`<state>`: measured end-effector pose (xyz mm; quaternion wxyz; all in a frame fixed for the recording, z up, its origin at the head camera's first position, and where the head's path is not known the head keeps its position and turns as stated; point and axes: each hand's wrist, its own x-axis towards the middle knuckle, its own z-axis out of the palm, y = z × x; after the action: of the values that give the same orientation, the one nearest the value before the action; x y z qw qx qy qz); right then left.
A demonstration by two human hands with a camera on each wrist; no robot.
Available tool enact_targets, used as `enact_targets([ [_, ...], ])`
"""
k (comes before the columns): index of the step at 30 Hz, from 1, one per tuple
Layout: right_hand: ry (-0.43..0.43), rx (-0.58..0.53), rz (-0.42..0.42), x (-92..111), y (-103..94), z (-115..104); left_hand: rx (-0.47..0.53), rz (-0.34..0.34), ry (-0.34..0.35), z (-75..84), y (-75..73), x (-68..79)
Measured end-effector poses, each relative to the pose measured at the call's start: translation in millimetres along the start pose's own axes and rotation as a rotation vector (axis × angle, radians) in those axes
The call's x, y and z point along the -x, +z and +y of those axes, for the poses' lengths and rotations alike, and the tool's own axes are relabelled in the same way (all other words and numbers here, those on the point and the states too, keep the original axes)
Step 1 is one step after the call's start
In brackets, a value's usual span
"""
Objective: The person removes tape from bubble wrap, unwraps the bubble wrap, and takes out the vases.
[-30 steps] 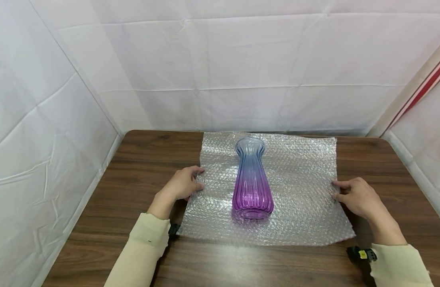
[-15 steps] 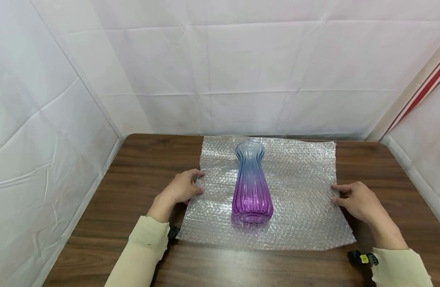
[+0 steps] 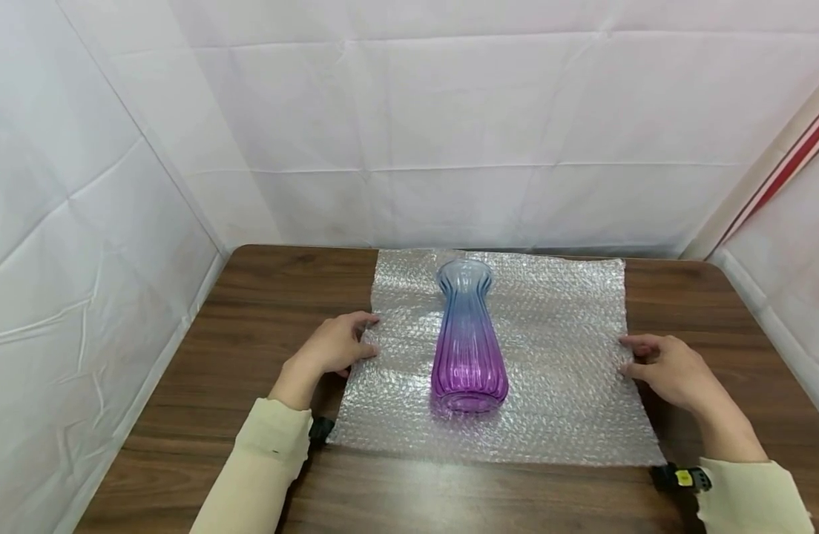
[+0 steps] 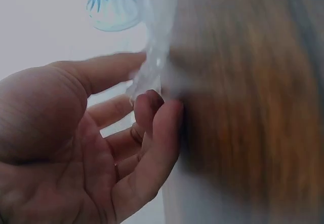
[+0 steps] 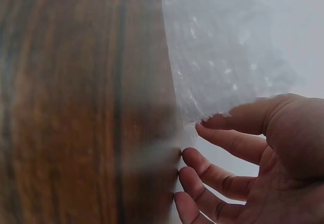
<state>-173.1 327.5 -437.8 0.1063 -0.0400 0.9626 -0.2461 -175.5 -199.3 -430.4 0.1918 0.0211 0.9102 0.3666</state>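
A ribbed glass vase (image 3: 471,341), blue at its flared mouth and purple toward the base, lies on its side on a sheet of bubble wrap (image 3: 563,363). Its mouth points to the back of the table. At the sheet's left edge, my left hand (image 3: 334,345) pinches the bubble wrap, thumb on top and fingers beneath. My right hand (image 3: 678,374) holds the opposite edge between thumb and index finger. In the right wrist view, the other fingers are spread below the bubble wrap (image 5: 223,57). Part of the vase (image 4: 114,6) shows blue in the left wrist view.
The brown wood-grain table (image 3: 249,297) has rounded back corners. White sheeting (image 3: 463,111) hangs behind it and along both sides. A red stripe (image 3: 793,163) runs down the right corner. A black wrist device (image 3: 682,478) sits by the right sleeve.
The vase, the bubble wrap and both hands keep nearly the same places. The front right corner of the wrap sits slightly nearer the right wrist, and the head view shifts a little.
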Motion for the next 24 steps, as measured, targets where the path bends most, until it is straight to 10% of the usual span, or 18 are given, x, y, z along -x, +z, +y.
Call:
enact_targets([
  [24, -0.008, -0.023, 0.000, 13, -24.1, -4, -0.060, 0.143, 0.066, 10.4, -30.5, 18.8],
])
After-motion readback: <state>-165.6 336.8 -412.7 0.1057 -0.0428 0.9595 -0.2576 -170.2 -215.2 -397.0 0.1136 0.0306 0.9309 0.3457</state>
